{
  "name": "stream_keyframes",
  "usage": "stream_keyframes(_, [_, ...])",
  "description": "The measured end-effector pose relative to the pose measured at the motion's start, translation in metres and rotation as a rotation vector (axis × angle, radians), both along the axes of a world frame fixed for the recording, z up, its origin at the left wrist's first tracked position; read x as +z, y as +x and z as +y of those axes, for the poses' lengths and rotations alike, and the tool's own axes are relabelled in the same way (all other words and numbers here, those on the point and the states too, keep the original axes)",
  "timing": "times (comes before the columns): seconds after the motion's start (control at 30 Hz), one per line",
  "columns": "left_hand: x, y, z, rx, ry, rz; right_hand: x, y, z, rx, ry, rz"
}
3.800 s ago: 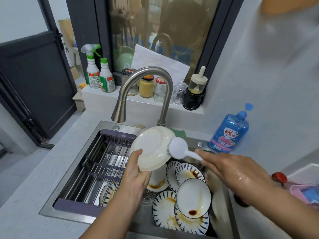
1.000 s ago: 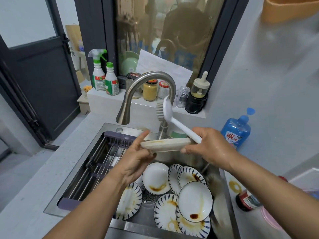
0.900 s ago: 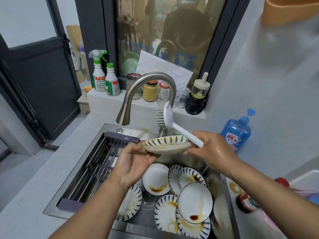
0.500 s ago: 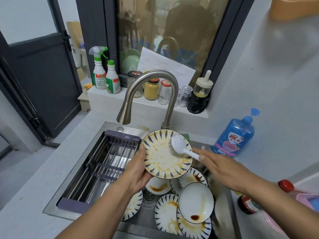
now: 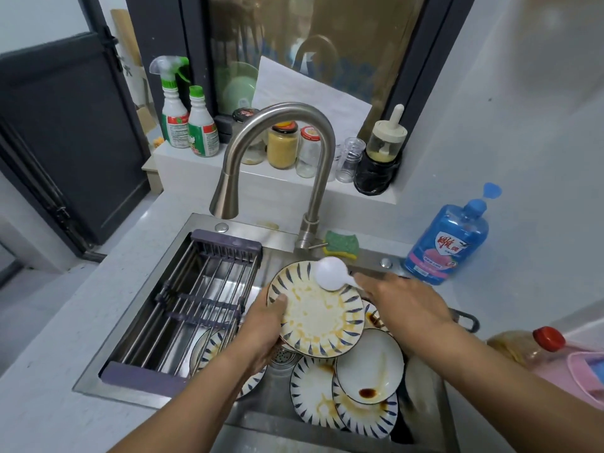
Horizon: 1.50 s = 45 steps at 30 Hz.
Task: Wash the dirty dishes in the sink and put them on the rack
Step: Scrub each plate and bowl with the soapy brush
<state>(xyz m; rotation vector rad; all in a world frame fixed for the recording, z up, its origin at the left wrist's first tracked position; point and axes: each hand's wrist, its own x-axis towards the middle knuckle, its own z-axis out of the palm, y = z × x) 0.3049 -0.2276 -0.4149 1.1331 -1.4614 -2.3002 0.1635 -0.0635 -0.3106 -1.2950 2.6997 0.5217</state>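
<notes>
- We saw the left hand (image 5: 264, 328) grasping the plate (image 5: 323, 322) by its left rim — thumb on the face, fingers behind — and holding it tilted toward us above the sink (image 5: 248, 225).
- The plate's face carried yellowish smears inside a ring of blue dashes.
- The right hand (image 5: 405, 305) gripped the brush (image 5: 331, 274) by the handle, fingers closed over it. The white head lay against the plate's upper rim.
- Beneath, the dirty plates (image 5: 369, 364) lay overlapping on the sink floor, several marked with brown sauce — one sat partly under the rack (image 5: 202, 299).
- The rack spanned the sink's left half.
- The faucet (image 5: 277, 125) arched behind the held plate, with a sponge (image 5: 341, 243) just beside its base.
- A blue bottle (image 5: 447, 243) stood on the counter right of the sink.
</notes>
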Motion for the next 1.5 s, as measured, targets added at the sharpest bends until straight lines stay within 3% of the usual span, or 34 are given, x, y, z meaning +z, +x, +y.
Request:
stream_keyframes(0.13, [-0.016, -0.004, 0.014, 0.134, -0.143, -0.087, -0.015, 0.006, 0.014, -0.057, 0.155, -0.219])
stream_keyframes(0.3, [-0.031, -0.017, 0.032, 0.319, -0.004, -0.088, -0.032, 0.013, 0.001, -0.008, 0.102, -0.577])
stream_keyframes(0.5, [-0.065, -0.017, 0.030, 0.323, 0.069, -0.119, -0.044, -0.005, -0.018, 0.062, 0.059, -0.413])
stream_keyframes(0.63, [-0.078, -0.007, 0.036, 0.455, 0.180, -0.123, -0.051, -0.023, -0.006, 0.033, 0.112, -0.349])
stream_keyframes(0.8, [-0.094, -0.015, 0.067, 0.730, 0.569, -0.198, -0.059, -0.023, 0.000, -0.080, -0.138, -0.461])
stream_keyframes(0.9, [-0.099, -0.028, 0.080, 0.906, 0.780, -0.161, -0.064, -0.022, -0.006, -0.094, -0.184, -0.481])
stream_keyframes(1.0, [-0.114, -0.044, 0.079, 1.031, 0.817, -0.210, -0.072, -0.023, -0.012, -0.105, -0.200, -0.500])
stream_keyframes(1.17, [-0.151, -0.047, 0.075, 1.012, 0.738, -0.384, -0.084, -0.022, -0.023, -0.033, -0.130, -0.476])
stream_keyframes(1.3, [-0.199, -0.044, 0.065, 1.105, 0.796, -0.363, -0.092, -0.017, -0.033, -0.005, -0.067, -0.513])
stream_keyframes(1.5, [-0.195, -0.038, 0.050, 1.213, 0.790, -0.367, -0.106, -0.010, -0.047, 0.001, -0.031, -0.575])
